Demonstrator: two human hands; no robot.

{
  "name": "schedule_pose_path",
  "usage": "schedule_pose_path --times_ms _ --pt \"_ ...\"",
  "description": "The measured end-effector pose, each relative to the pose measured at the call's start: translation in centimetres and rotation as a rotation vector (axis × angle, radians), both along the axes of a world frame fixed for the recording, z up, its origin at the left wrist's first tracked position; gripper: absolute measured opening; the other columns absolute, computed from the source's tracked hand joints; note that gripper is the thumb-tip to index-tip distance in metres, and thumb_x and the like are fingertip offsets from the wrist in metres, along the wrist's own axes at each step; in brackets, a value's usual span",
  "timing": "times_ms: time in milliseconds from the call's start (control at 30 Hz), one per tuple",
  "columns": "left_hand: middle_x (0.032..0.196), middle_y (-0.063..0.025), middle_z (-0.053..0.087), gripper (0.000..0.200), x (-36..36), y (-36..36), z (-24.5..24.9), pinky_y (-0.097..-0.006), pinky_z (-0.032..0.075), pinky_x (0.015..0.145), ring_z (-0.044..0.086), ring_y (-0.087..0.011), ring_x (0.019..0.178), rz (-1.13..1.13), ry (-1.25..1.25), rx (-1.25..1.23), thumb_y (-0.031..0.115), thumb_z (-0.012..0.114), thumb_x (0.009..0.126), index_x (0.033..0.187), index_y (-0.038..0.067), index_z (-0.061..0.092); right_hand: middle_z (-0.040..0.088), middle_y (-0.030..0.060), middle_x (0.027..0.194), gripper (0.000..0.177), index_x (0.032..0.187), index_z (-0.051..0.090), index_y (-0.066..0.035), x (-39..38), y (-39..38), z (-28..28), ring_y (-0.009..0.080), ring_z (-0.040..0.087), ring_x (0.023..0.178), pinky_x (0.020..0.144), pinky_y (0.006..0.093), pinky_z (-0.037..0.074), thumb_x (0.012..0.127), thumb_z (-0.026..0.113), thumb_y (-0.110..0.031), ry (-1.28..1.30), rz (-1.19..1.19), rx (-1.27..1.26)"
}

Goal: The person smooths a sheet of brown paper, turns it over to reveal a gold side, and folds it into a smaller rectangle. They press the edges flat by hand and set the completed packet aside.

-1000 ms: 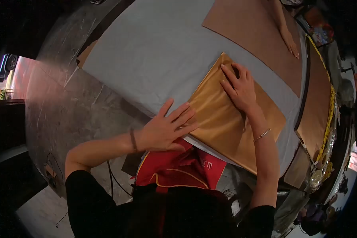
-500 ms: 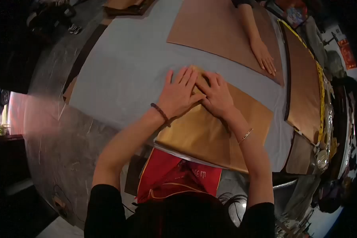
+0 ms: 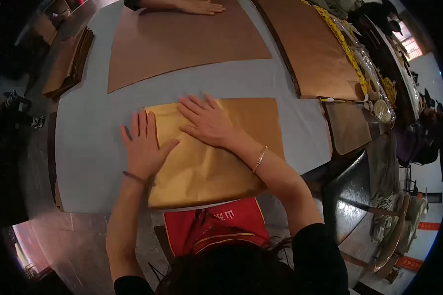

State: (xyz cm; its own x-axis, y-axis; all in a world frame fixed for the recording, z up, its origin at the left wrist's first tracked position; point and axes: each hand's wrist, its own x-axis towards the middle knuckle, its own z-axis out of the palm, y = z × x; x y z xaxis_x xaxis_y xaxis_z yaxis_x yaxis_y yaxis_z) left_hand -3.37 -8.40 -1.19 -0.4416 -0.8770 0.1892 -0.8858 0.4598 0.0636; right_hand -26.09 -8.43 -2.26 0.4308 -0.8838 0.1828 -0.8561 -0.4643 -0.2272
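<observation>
Evidently the hands had parted: half a second earlier they met at one corner of the gold sheet [image 3: 197,184], whereas now the left hand [image 3: 145,156] lay across its left edge and the right hand [image 3: 209,124], fingertips blurred, lay over its upper middle. Grip: both wide, palms down, nothing pinched. Contact thus covered more surface, judged as flattening; creases remained. Sheet lay at the table's [image 3: 93,157] near edge, apart from the brown sheet [image 3: 182,44] under a co-worker's hand [image 3: 199,7].
</observation>
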Motion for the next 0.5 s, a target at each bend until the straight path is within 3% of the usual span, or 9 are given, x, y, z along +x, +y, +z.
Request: schedule_pose_path --times_ms 167,333,400,433,500 --pt "0.150 -0.0199 0.030 0.091 0.0 0.0 0.1 -0.0622 0.006 0.110 0.023 -0.0335 0.141 0.022 -0.020 0.016 0.060 0.060 0.080 0.141 -0.003 0.034 0.030 0.0089 0.154 0.062 0.145 0.036 -0.010 -6.9 1.4 1.0 0.0260 0.022 0.144 0.118 0.0476 0.012 0.098 0.035 -0.051 0.153 -0.032 0.066" --pt "0.151 -0.0198 0.029 0.091 -0.1 0.0 0.0 -0.0630 0.006 0.110 0.023 -0.0345 0.141 0.027 -0.014 0.009 0.062 0.056 0.082 0.142 -0.003 0.032 0.027 0.0137 0.154 0.057 0.145 0.037 -0.010 -14.4 3.2 1.1 0.0306 0.023 0.143 0.115 0.0538 0.016 0.098 0.044 -0.043 0.158 -0.340 0.055" --pt "0.151 -0.0194 0.029 0.091 -0.3 0.2 0.4 -0.0634 0.006 0.109 0.023 -0.0346 0.141 0.040 -0.011 0.038 0.064 0.053 0.083 0.142 -0.002 0.032 0.025 0.0167 0.154 0.057 0.144 0.036 -0.009 -14.0 4.6 0.7 0.0338 0.025 0.141 0.112 0.0590 0.018 0.096 0.050 -0.037 0.060 -0.557 -0.146" --pt "0.151 -0.0194 0.029 0.091 -0.2 0.1 0.4 -0.0634 0.007 0.109 0.023 -0.0347 0.141 0.042 -0.012 0.044 0.065 0.052 0.084 0.142 -0.002 0.032 0.023 0.0177 0.155 0.057 0.147 0.031 -0.009 -11.5 5.5 1.8 0.0350 0.021 0.143 0.113 0.0575 0.013 0.098 0.047 -0.033 0.103 -0.568 -0.071" --pt "0.150 -0.0196 0.031 0.093 0.3 -0.2 -0.9 -0.0639 0.009 0.108 0.025 -0.0350 0.140 0.017 -0.025 -0.052 0.069 0.047 0.085 0.142 -0.002 0.032 0.025 0.0163 0.154 0.058 0.146 0.033 -0.008 -4.6 8.6 4.2 0.0342 0.023 0.142 0.113 0.0604 0.011 0.098 0.046 -0.038 -0.112 -0.309 -0.050"
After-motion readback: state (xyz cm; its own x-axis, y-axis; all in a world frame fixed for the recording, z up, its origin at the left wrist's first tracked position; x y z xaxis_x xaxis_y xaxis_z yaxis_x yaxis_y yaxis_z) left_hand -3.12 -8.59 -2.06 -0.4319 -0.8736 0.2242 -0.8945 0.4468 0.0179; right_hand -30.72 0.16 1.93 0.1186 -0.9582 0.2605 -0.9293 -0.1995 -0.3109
